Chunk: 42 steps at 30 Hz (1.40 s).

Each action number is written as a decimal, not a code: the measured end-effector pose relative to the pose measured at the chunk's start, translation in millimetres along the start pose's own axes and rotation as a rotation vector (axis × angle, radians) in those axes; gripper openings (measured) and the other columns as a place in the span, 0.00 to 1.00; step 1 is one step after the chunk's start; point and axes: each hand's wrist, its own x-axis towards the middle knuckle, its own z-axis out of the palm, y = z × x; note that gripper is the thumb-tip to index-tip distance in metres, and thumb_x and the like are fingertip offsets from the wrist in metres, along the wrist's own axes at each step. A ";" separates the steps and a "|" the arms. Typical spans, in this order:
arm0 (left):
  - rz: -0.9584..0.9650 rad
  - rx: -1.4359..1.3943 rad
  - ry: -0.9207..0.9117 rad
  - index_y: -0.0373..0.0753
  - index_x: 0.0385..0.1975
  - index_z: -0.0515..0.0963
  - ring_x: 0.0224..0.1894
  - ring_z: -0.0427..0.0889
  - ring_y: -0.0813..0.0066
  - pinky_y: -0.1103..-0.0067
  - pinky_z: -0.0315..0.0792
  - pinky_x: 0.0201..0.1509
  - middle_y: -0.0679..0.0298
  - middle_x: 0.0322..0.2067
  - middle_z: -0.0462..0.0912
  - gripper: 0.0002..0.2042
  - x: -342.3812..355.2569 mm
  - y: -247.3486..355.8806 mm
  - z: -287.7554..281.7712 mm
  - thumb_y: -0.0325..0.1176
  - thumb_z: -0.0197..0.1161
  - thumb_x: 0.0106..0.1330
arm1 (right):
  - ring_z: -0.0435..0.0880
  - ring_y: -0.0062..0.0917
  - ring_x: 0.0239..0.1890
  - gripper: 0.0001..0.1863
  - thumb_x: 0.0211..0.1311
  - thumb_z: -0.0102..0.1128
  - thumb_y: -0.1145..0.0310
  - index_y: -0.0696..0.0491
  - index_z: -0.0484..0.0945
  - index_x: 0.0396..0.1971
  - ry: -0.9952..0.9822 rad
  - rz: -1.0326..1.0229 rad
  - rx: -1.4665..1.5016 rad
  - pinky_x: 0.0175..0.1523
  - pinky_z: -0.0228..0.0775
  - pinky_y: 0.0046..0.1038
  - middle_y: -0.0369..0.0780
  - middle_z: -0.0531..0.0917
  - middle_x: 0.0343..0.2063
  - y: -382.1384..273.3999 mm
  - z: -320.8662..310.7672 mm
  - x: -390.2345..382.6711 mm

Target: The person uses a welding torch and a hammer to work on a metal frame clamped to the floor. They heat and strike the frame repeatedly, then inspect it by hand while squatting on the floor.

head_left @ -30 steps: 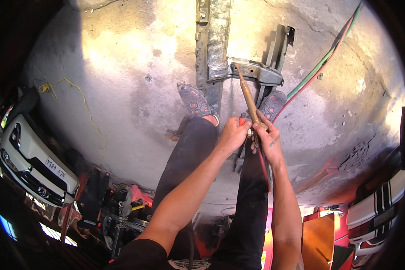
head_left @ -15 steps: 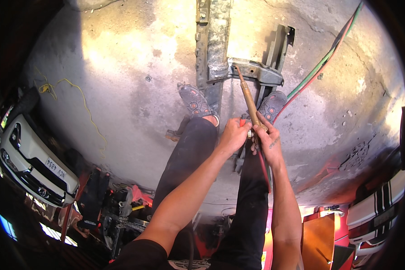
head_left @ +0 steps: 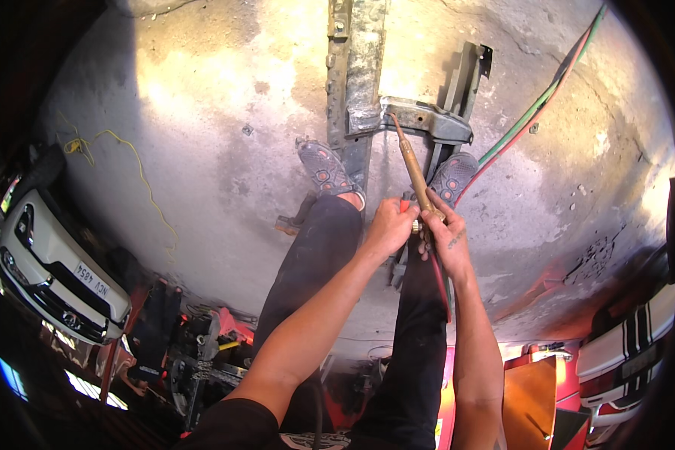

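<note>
My right hand (head_left: pixel 448 234) is closed round the rear of a brass gas torch (head_left: pixel 412 166), whose thin copper-coloured tip points away from me over a grey metal bracket (head_left: pixel 435 120). A red hose trails down from the torch below this hand, along my right leg. Close by on the left, my left hand (head_left: pixel 391 226) is closed, with a small orange object (head_left: pixel 404 205) showing at its fingers; most of that object is hidden. Its fingertips are beside a knurled brass knob (head_left: pixel 416 226) on the torch. No flame is visible at the tip.
A long metal beam (head_left: pixel 364 71) lies on the concrete floor, joined to the bracket. My shoes stand beside both. Green and red hoses (head_left: pixel 532 112) cross the floor at right. A yellow cord (head_left: pixel 139 176) and a white vehicle (head_left: pixel 60 270) are at left; an orange-brown panel (head_left: pixel 530 397) is lower right.
The torch tip has shifted very slightly left and toward me. Both hands keep nearly the same place and grip.
</note>
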 end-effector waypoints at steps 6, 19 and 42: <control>-0.023 -0.001 0.000 0.29 0.37 0.85 0.35 0.86 0.70 0.70 0.77 0.41 0.57 0.30 0.87 0.16 -0.6 0.7 0.5 0.40 0.65 0.71 | 0.74 0.19 0.14 0.33 0.72 0.58 0.66 0.60 0.67 0.75 0.004 0.011 -0.020 0.19 0.68 0.26 0.34 0.75 0.17 -0.2 -0.7 -0.7; -0.006 0.049 0.016 0.29 0.36 0.85 0.31 0.85 0.70 0.70 0.76 0.37 0.58 0.26 0.86 0.16 4.0 -11.5 7.9 0.40 0.64 0.71 | 0.76 0.20 0.14 0.32 0.73 0.58 0.66 0.60 0.68 0.74 -0.003 0.013 -0.049 0.19 0.69 0.26 0.35 0.76 0.18 4.8 -3.7 -1.3; -0.040 0.036 -0.004 0.28 0.40 0.85 0.34 0.87 0.66 0.68 0.77 0.41 0.54 0.30 0.88 0.17 -2.7 -1.4 8.0 0.40 0.64 0.72 | 0.75 0.20 0.15 0.32 0.73 0.59 0.66 0.59 0.68 0.74 0.000 0.006 -0.048 0.19 0.69 0.26 0.35 0.76 0.19 8.0 -4.4 -2.6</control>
